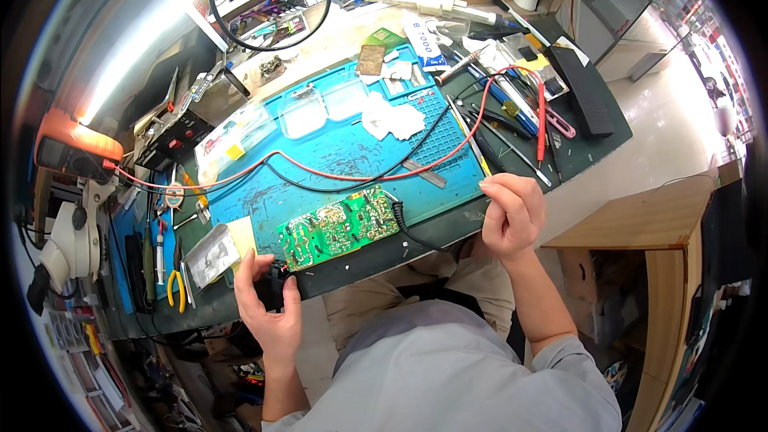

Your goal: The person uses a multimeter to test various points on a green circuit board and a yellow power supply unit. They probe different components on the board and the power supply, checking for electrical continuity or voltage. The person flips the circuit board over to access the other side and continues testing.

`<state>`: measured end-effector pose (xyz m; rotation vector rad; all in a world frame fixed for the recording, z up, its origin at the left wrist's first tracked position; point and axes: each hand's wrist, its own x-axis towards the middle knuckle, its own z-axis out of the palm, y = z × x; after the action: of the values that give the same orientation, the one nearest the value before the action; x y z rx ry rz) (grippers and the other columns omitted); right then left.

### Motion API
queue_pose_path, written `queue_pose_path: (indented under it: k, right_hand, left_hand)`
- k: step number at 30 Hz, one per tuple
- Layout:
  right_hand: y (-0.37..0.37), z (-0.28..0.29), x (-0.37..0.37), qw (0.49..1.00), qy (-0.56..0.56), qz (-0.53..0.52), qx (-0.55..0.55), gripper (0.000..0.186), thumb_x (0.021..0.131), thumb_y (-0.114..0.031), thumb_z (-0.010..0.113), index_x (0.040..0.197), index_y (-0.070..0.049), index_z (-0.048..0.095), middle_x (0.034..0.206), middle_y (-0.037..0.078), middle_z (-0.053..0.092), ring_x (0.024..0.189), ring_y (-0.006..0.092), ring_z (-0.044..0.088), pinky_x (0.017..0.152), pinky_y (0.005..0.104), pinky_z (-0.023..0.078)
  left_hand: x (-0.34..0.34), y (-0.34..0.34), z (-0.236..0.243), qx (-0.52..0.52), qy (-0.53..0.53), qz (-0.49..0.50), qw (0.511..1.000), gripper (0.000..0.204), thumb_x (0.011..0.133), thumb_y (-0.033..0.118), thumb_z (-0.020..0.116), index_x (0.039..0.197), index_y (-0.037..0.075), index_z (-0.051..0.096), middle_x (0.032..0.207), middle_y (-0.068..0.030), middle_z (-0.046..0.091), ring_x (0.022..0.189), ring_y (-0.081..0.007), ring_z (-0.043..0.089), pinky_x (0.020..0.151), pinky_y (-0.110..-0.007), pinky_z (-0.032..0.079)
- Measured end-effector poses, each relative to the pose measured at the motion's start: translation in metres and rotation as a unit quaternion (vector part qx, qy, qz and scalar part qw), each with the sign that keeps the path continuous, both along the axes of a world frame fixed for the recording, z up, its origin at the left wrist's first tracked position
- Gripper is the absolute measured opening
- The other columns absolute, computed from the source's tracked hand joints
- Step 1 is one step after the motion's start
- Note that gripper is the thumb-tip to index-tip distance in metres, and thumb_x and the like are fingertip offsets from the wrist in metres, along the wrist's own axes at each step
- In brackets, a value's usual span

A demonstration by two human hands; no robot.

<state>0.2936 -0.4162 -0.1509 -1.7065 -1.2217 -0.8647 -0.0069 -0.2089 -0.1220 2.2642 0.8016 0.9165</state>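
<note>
A green circuit board (336, 228) lies solder side up along the front edge of the blue work mat (312, 168). At its left end, my left hand (270, 304) has thumb and fingers round a black connector (278, 270). A black coiled cord (400, 216) runs from the board's right end. My right hand (514, 212) is held off to the right of the mat, fingers curled in, with nothing showing in them. Beyond it rest a red test probe (541, 124) and a black test probe (556, 142).
An orange multimeter (76, 144) stands at the left, its red and black leads crossing the mat. Yellow-handled pliers (177, 290) and a syringe (160, 256) lie left. Crumpled white tissue (392, 116), a white tube (424, 40) and a black box (582, 92) sit farther back.
</note>
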Motion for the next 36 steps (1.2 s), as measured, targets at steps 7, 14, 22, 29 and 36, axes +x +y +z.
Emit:
queue_pose_path:
  k: [7, 14, 22, 29, 36]
  right_hand:
    - [0.001, -0.003, 0.0, 1.0, -0.005, -0.014, 0.009, 0.022, 0.081, 0.003, 0.062, 0.097, -0.008, 0.073, 0.094, 0.004, 0.072, 0.073, 0.02, 0.065, 0.064, 0.0325, 0.049]
    - [-0.001, -0.005, 0.001, 1.0, -0.008, -0.018, 0.006, 0.018, 0.084, -0.004, 0.061, 0.095, -0.01, 0.074, 0.093, 0.003, 0.073, 0.07, 0.0175, 0.063, 0.063, 0.0302, 0.047]
    - [-0.001, -0.001, -0.001, 1.0, -0.006, -0.007, -0.002, 0.022, 0.08, 0.005, 0.059, 0.096, -0.005, 0.071, 0.089, 0.007, 0.072, 0.069, 0.0211, 0.062, 0.064, 0.0325, 0.047]
    - [-0.002, 0.001, -0.003, 1.0, 0.001, -0.012, -0.02, 0.022, 0.081, 0.004, 0.058, 0.095, -0.006, 0.071, 0.089, 0.007, 0.071, 0.07, 0.0215, 0.062, 0.064, 0.0331, 0.047]
    - [-0.002, -0.005, -0.001, 1.0, -0.008, -0.023, -0.015, 0.02, 0.079, -0.003, 0.061, 0.093, -0.01, 0.073, 0.092, 0.002, 0.072, 0.071, 0.0183, 0.06, 0.064, 0.0309, 0.046]
  left_hand:
    - [0.005, -0.003, 0.002, 0.025, 0.023, 0.005, 0.999, 0.073, 0.085, 0.0, 0.075, 0.151, -0.001, 0.045, 0.127, -0.0146, 0.064, 0.121, -0.0268, 0.06, 0.112, -0.042, 0.043]
    - [0.008, -0.004, 0.001, 0.05, 0.05, 0.028, 0.997, 0.065, 0.088, 0.006, 0.078, 0.147, -0.001, 0.051, 0.124, -0.0127, 0.065, 0.117, -0.0257, 0.061, 0.109, -0.041, 0.045]
    - [0.016, -0.004, -0.007, 0.102, 0.025, 0.057, 0.993, 0.063, 0.085, 0.013, 0.084, 0.14, -0.001, 0.057, 0.112, -0.0112, 0.067, 0.102, -0.0268, 0.063, 0.095, -0.039, 0.049]
    - [0.013, -0.004, -0.004, 0.077, 0.034, 0.051, 0.995, 0.063, 0.087, 0.007, 0.082, 0.143, -0.001, 0.054, 0.117, -0.0113, 0.066, 0.109, -0.0243, 0.062, 0.103, -0.039, 0.046]
    - [0.009, -0.005, -0.005, 0.051, 0.042, 0.046, 0.997, 0.065, 0.086, 0.001, 0.081, 0.144, -0.002, 0.052, 0.119, -0.0115, 0.065, 0.112, -0.0232, 0.061, 0.106, -0.039, 0.045]
